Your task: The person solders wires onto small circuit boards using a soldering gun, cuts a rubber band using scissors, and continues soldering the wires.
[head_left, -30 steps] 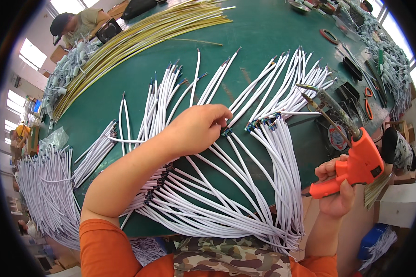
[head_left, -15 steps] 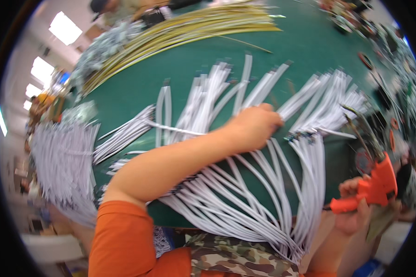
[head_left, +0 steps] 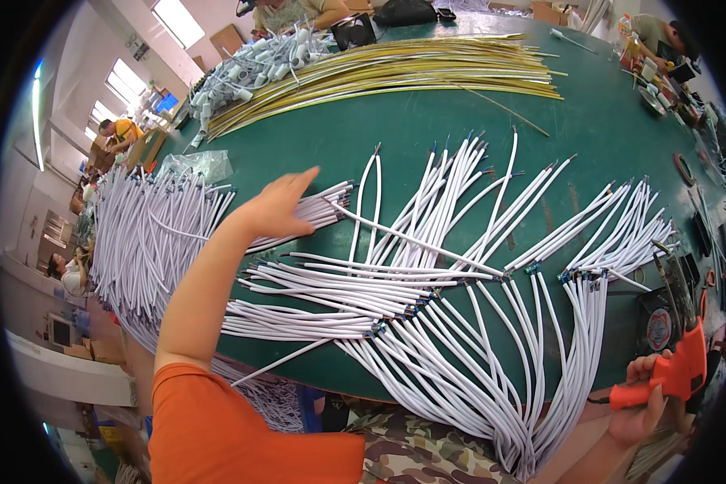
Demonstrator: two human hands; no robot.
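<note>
My left hand point(head_left: 278, 208) is open above the table, fingers and thumb apart. It is closest to a small bundle of white cables point(head_left: 323, 206) with dark, bare ends. In my right hand point(head_left: 644, 397) at the lower right is an orange soldering gun point(head_left: 684, 365), its metal front end pointing up and away. Between the hands, white cables point(head_left: 460, 363) fan out from near my lap, their far ends meeting other white cables at small dark joints point(head_left: 418, 308). More white cables point(head_left: 452, 202) spread toward the far side with coloured wire tips.
A thick heap of white cables point(head_left: 157, 234) hangs over the left edge. Long yellow strips point(head_left: 395, 68) lie across the back beside grey-white fittings point(head_left: 258, 64). Tools clutter the right rim, among them a looped red-handled tool point(head_left: 683, 169). Other people sit around the green table point(head_left: 363, 121).
My left hand has moved left, from over the middle cables to the small bundle, and its fingers have spread. My right hand still grips the soldering gun. The whole view has shifted.
</note>
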